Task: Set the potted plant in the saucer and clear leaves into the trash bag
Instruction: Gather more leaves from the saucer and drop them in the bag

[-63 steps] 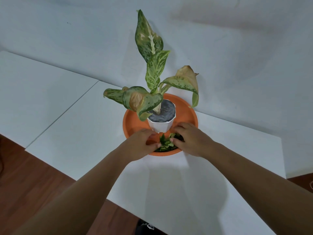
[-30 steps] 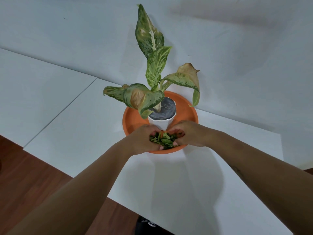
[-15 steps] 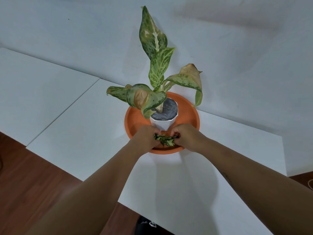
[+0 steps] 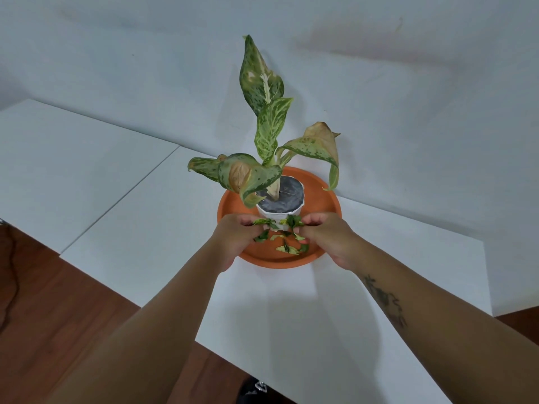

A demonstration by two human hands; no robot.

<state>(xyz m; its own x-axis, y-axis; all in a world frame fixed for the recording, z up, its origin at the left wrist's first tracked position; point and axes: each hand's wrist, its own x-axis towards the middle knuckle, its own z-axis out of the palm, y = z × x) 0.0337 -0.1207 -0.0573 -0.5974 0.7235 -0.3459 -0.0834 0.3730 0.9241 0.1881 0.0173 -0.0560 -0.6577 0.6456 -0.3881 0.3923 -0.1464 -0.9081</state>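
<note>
A speckled green plant point(image 4: 267, 126) grows from a white pot point(image 4: 281, 204) that stands inside an orange saucer point(image 4: 323, 199) on the white table point(image 4: 140, 228). At the saucer's near side, my left hand point(image 4: 233, 240) and my right hand point(image 4: 329, 240) each pinch small green leaf pieces point(image 4: 287, 224) just in front of the pot. A few leaf scraps point(image 4: 287, 247) hang or lie below the fingers, over the saucer's front. No trash bag is in view.
A second white table point(image 4: 58, 158) adjoins on the left with a seam between. The white wall point(image 4: 408, 97) rises close behind the plant. Brown wooden floor point(image 4: 58, 316) shows at the lower left, with a dark cable at the far left edge.
Both hands gathered the leaf pile in the saucer, closed on it and have lifted slightly. Some scraps now dangle or have dropped back below the fingers.
</note>
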